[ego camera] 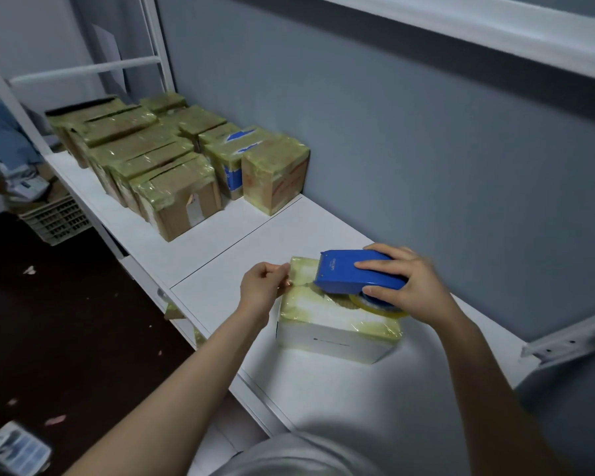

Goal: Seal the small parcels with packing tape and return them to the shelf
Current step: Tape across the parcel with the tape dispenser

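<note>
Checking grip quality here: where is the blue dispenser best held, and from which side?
Probably the dispenser by its smooth blue body, from above and the right, as the right hand does: the toothed blade faces left, and the tape roll sits underneath.

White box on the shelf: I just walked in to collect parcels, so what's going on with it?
A person is taping the white box on the shelf. The right hand grips a blue tape dispenser set on the box's top, while the left hand pinches the tape at the top's left edge. More taped parcels stand further along the shelf.
</note>
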